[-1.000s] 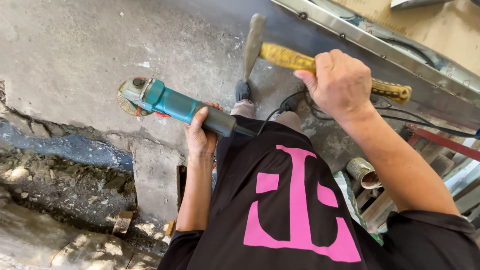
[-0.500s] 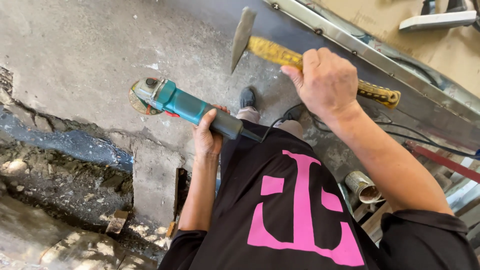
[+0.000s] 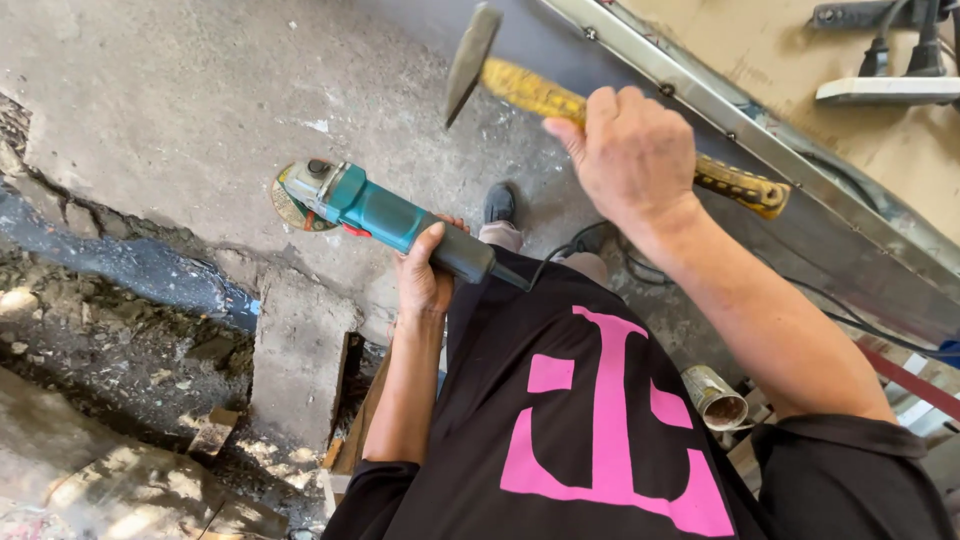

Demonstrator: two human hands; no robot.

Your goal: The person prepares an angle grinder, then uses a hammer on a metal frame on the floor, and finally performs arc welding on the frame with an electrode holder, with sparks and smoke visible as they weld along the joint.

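My left hand [image 3: 425,280] grips the dark rear handle of a teal angle grinder [image 3: 375,212]. Its worn disc [image 3: 290,200] points left, just above the concrete floor. My right hand [image 3: 635,155] is closed around the yellow handle of a hammer [image 3: 530,95]. The grey hammer head [image 3: 470,62] is raised at the top centre. A black cord [image 3: 560,255] runs from the grinder's rear past my shoe [image 3: 498,203]. A black shirt with a pink design fills the lower middle.
Cracked concrete [image 3: 150,90] breaks off at the left into a wet, rubble-filled trench [image 3: 110,310]. A concrete slab [image 3: 298,355] stands beside it. A long metal rail [image 3: 760,140] runs diagonally at upper right, with a board [image 3: 760,50] behind it. A metal can [image 3: 715,397] lies lower right.
The hammer has risen higher in view, my right hand lifting with it. The grinder shifted slightly right and down, still in my left hand.
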